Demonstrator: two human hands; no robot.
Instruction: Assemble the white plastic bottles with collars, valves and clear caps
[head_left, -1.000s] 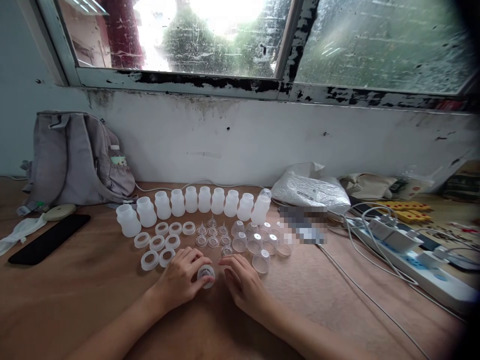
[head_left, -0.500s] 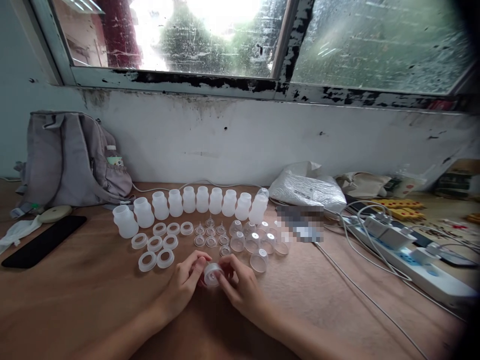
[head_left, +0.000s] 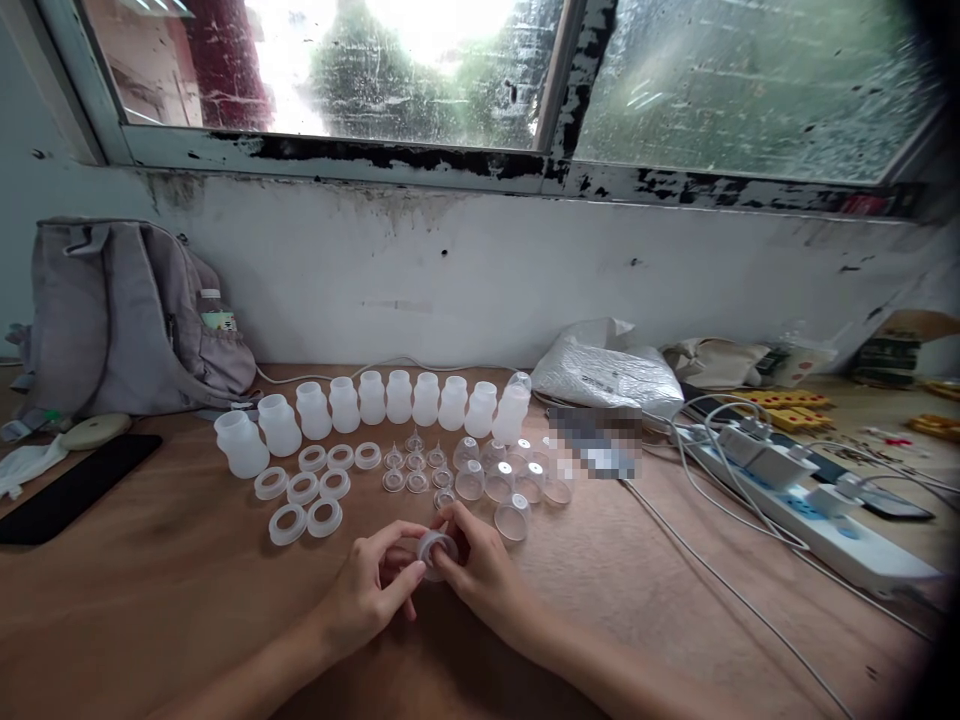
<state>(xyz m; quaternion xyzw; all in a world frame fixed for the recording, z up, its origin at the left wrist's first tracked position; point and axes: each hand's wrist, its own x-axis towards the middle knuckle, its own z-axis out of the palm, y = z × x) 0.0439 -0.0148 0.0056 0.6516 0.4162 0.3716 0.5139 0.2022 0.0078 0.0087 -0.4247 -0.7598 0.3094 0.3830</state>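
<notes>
Between both hands, near the table's front, is a translucent bottle collar ring. My left hand grips its left side with thumb and fingers. My right hand pinches its right side, a finger or thumb reaching into the opening; whether a nipple sits inside I cannot tell. Loose collar rings lie to the left. Several clear bottle nipples stand just beyond my hands, and clear dome caps are grouped to the right. Behind them frosted baby bottles form a curved row; the rightmost bottle has a cap on.
A grey backpack leans by the wall at left, with a black flat object before it. At right are a silvery plastic bag, a power strip with plugged chargers, and a white cable crossing the table.
The collar ring has turned in my hands, its opening now facing up more. My left thumb has shifted down to its near edge. The camera view has moved slightly right.
</notes>
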